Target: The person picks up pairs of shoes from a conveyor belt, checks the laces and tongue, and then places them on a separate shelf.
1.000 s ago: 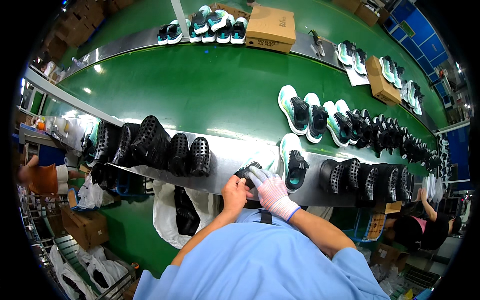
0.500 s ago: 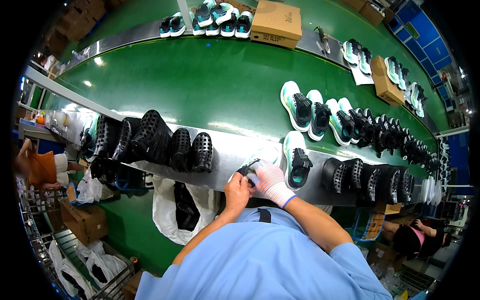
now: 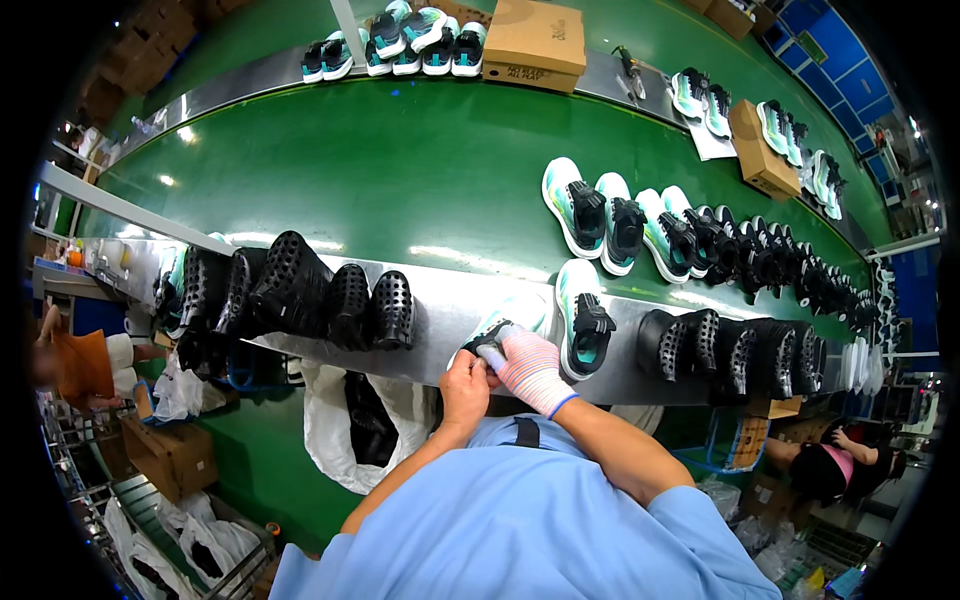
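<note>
A mint-and-white sneaker (image 3: 524,310) with a black upper part lies on the metal ledge in front of me, toe pointing away. My left hand (image 3: 465,390), bare, pinches at its near, black end. Over the same end sits my right hand (image 3: 530,372), in a white glove with pink stripes and grey fingertips, its fingers closed against my left fingers. Both hands cover the sneaker's opening, so exactly what part they grip is hidden. Just right of it, apart from my hands, stands a matching sneaker (image 3: 580,318) with black straps.
Black perforated shoe lasts (image 3: 392,310) stand left on the ledge, with more lasts (image 3: 735,358) at right. Sneakers (image 3: 575,208) line the green belt (image 3: 330,170). A shoe box (image 3: 533,45) is on the far ledge. Below, a white sack (image 3: 325,430) holds black items.
The view has shifted a little, so the far things appear further left. Both hands stay at the sneaker's near end, with only slight finger movement.
</note>
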Available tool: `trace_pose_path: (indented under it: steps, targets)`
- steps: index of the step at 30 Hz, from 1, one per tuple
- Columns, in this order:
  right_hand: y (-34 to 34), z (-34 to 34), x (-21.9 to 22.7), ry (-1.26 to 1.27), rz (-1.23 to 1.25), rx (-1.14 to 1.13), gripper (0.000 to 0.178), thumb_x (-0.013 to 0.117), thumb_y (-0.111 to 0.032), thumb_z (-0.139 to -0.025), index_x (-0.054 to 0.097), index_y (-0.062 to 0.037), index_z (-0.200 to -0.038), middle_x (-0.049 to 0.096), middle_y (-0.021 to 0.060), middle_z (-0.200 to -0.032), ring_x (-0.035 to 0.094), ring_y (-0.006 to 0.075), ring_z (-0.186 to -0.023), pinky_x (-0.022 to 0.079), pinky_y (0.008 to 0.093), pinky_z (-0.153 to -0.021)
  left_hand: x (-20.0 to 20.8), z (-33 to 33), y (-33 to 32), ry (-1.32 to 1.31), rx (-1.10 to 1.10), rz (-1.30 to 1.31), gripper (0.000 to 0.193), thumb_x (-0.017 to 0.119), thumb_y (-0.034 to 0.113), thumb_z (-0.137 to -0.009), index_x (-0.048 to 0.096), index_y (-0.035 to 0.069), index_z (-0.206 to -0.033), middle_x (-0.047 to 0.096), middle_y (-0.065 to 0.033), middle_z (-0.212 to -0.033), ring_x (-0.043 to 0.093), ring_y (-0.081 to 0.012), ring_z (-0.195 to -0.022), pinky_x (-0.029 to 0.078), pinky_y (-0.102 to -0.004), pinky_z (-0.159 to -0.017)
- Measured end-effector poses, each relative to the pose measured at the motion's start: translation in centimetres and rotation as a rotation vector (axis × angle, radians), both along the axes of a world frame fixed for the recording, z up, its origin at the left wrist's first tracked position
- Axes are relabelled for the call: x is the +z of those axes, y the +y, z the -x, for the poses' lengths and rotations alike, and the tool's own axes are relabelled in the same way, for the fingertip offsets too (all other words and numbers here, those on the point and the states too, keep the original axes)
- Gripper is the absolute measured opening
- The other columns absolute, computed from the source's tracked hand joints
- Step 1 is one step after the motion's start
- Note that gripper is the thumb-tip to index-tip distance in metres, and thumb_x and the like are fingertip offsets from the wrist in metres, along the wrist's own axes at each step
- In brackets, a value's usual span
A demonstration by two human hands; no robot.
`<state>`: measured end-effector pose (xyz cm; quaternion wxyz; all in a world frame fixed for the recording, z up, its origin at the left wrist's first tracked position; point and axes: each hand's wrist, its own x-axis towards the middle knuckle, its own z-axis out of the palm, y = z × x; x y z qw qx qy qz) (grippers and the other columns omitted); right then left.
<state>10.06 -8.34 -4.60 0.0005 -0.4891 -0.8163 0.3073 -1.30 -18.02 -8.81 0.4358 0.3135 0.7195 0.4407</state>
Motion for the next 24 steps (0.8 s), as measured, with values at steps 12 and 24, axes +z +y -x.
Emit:
trace_pose_path:
  steps: [12,24]
  targets:
    - [-0.9,-0.1,-1.5,0.177,0.033,-0.039,0.035,0.07,-0.041,-0.092,0.074,-0.013,-0.112,0.074,0.0183,-0.1,0.072,0.0397,-0.091,0.058,0.0503,-0.077,-0.6,1.4,-0.7,0.336,-0.075,-0.058,0.019,0.06,0.014,-0.101,0.061,0.0,-0.09,0.07,-0.0164,-0.075,0.072,-0.0269,-0.07,0.055,-0.0437,-0.065]
    - [-1.1,1.1,-0.3,0.082,-0.025,-0.018,0.037,0.073,-0.038,-0.091,0.069,-0.0098,-0.114,0.069,0.0198,-0.111,0.069,0.0398,-0.1,0.057,0.0498,-0.085,-3.1,1.8,-0.8,0.07,0.035,-0.057,0.015,0.057,0.004,-0.099,0.058,-0.001,-0.085,0.071,-0.0146,-0.069,0.073,-0.0246,-0.062,0.056,-0.0413,-0.06]
